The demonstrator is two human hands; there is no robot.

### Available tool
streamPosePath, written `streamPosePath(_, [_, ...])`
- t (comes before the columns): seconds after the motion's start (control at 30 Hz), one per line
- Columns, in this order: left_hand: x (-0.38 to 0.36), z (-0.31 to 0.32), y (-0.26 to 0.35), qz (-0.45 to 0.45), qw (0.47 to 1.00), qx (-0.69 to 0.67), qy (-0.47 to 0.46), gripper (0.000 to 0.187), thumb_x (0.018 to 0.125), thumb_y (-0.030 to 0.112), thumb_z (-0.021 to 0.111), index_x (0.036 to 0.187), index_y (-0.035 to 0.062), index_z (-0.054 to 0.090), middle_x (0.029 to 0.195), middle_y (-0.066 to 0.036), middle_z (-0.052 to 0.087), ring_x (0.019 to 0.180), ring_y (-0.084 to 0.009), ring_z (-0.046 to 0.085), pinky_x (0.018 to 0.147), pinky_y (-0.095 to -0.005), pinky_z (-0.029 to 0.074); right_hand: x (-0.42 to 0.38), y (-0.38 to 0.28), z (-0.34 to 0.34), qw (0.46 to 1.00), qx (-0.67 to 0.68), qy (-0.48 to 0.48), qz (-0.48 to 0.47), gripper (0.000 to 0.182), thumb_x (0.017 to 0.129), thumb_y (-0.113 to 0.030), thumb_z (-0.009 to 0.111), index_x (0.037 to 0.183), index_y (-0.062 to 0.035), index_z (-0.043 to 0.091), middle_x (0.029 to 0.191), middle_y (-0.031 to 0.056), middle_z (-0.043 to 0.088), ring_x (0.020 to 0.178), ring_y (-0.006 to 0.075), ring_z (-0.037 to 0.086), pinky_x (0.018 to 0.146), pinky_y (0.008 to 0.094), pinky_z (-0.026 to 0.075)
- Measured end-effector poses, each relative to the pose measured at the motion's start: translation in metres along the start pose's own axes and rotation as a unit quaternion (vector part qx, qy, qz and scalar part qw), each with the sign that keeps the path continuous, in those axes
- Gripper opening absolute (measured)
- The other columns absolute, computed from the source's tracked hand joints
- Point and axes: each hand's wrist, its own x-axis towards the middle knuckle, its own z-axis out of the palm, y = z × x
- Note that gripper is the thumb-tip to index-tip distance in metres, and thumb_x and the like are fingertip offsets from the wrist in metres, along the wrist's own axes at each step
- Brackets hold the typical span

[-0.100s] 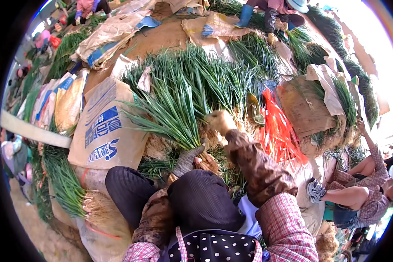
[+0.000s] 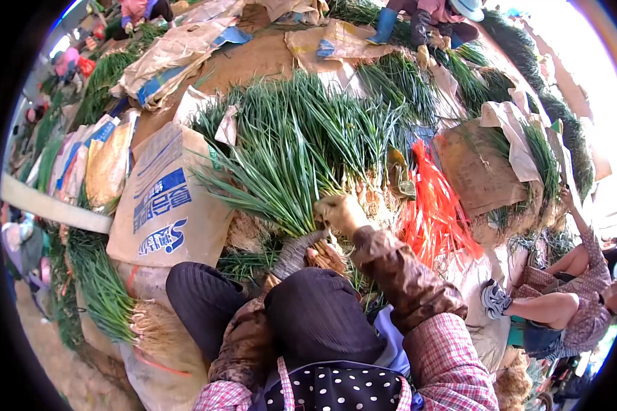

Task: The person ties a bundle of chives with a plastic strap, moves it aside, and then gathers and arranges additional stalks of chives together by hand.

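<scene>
That bunch of long green scallions with pale rooty bottoms (image 2: pixel 281 185) is sitting right in front of your knees, leaves fanning up and away from you, root ends down by your lap. Your left hand in the grey knit glove (image 2: pixel 296 252) is wrapped around the neck of it just above the roots, fingers curled tight on the stalks. Your right hand in the tan dirty glove (image 2: pixel 339 211) is at the top of the same bunch, touching it where the green meets the white; fingers look loosely curled, but I honestly can't tell if they've pinched any stalks or are just pressing against them.

Looks to me like you're mid gathering-and-squaring a bundle. I'd guess the next bit needs the left hand's grip kept firm while the right evens up the stalks, since they're thin, floppy and slippery-looking, and the roots are stringy and full of dirt.

Further out: the big loose heap of the same green scallions (image 2: pixel 336 116) behind the bunch, a bright orange-red sheaf of plastic strips (image 2: pixel 435 205) just to your right, and a tan woven sack with blue lettering (image 2: pixel 161 198) on your left. 1 other person in a floral-print sleeve (image 2: pixel 583 301) sits at far right.
</scene>
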Motion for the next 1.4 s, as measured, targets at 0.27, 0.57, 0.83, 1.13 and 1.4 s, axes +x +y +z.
streamPosePath(0.27, [-0.018, 0.023, 0.022, -0.056, 0.994, 0.033, 0.089, 0.016, 0.086, 0.011, 0.063, 0.098, -0.0001, 0.065, 0.072, -0.003, 0.064, 0.052, -0.0081, 0.052, 0.046, -0.0223, 0.044, -0.053, 0.01, 0.019, 0.914, -0.202, 0.234, -0.262, 0.011, 0.084, -0.018, 0.065, 0.084, -0.0089, 0.071, 0.08, 0.0067, 0.07, 0.065, 0.0157, 0.064, 0.061, 0.0282, 0.053])
streamPosePath(0.57, [-0.043, 0.029, 0.045, 0.082, 0.97, -0.195, -0.122, 0.034, 0.082, 0.009, 0.066, 0.113, 0.002, 0.054, 0.098, -0.011, 0.064, 0.09, -0.0223, 0.061, 0.08, -0.0359, 0.052, -0.034, 0.045, -0.011, 0.978, -0.205, 0.022, -0.013, 0.026, 0.09, -0.032, 0.06, 0.096, -0.0082, 0.071, 0.08, 0.0101, 0.07, 0.068, 0.0197, 0.065, 0.066, 0.0352, 0.053])
streamPosePath(0.83, [-0.046, 0.015, 0.049, 0.004, 0.967, -0.193, -0.167, 0.033, 0.087, 0.02, 0.062, 0.112, -0.0008, 0.058, 0.092, -0.012, 0.066, 0.086, -0.0284, 0.064, 0.082, -0.0447, 0.053, -0.04, -0.027, -0.017, 0.986, 0.043, -0.141, -0.072, 0.059, 0.095, -0.05, 0.043, 0.132, -0.0055, 0.047, 0.123, 0.0176, 0.057, 0.115, 0.0249, 0.053, 0.095, 0.033, 0.043])
streamPosePath(1.13, [-0.049, 0.011, 0.048, 0.041, 0.948, -0.261, -0.177, 0.038, 0.084, 0.017, 0.065, 0.117, 0.0024, 0.054, 0.101, -0.011, 0.065, 0.09, -0.0253, 0.063, 0.084, -0.0453, 0.052, -0.015, 0.015, -0.009, 0.978, 0.03, -0.04, -0.202, 0.026, 0.087, -0.024, 0.065, 0.108, -0.0074, 0.066, 0.087, 0.0087, 0.069, 0.078, 0.0163, 0.065, 0.071, 0.0301, 0.053])
streamPosePath(1.4, [-0.02, -0.01, 0.091, 0.206, 0.912, -0.275, -0.224, 0.041, 0.092, 0.017, 0.056, 0.13, 0.0089, 0.045, 0.116, -0.008, 0.062, 0.104, -0.0195, 0.06, 0.1, -0.0445, 0.042, -0.073, 0.022, -0.024, 0.968, -0.212, 0.108, -0.077, 0.032, 0.088, -0.031, 0.061, 0.117, -0.0164, 0.063, 0.095, 0.0109, 0.068, 0.083, 0.022, 0.066, 0.071, 0.0346, 0.055])
